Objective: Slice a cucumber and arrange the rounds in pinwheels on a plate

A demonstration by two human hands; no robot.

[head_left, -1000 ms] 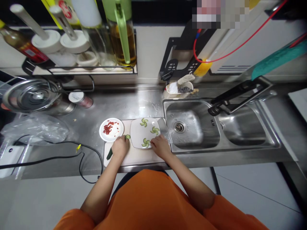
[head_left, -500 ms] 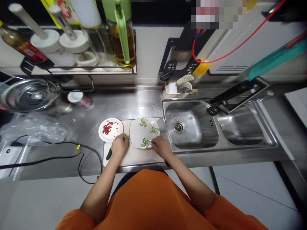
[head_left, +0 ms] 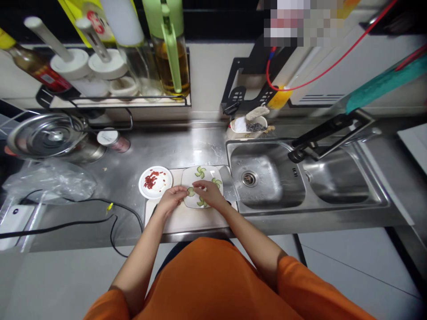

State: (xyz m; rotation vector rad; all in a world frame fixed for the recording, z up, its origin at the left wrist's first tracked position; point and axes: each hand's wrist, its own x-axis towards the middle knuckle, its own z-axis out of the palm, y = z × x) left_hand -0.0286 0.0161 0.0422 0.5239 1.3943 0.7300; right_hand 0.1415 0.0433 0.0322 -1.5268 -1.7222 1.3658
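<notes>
My left hand [head_left: 171,201] pinches a thin round cucumber slice [head_left: 191,191] over the left side of a white, square-edged plate [head_left: 187,177]. Stretched across that plate from the right, my right hand [head_left: 211,194] has its fingertips just beside the slice, thumb and fingers apart. Fanned cucumber pieces lie in pinwheels on the plate, one pinwheel [head_left: 200,171] at the top; the others are partly covered by my right hand. Underneath is a pale cutting board [head_left: 193,221]. A small white dish [head_left: 163,192] with red bits [head_left: 151,179] sits left of the plate.
A broad metal blade [head_left: 230,183] lies at the board's right, beside the double sink [head_left: 267,173]. Leftward are a black cable [head_left: 126,205], a plastic bag [head_left: 50,180], a lidded steel pot [head_left: 55,135] and a small jar [head_left: 114,140]. A seasoning rack [head_left: 133,101] hangs above.
My left hand has lifted from the board towards the plate with the cucumber slice. My right hand has moved left from the plate's lower right edge to beside the slice.
</notes>
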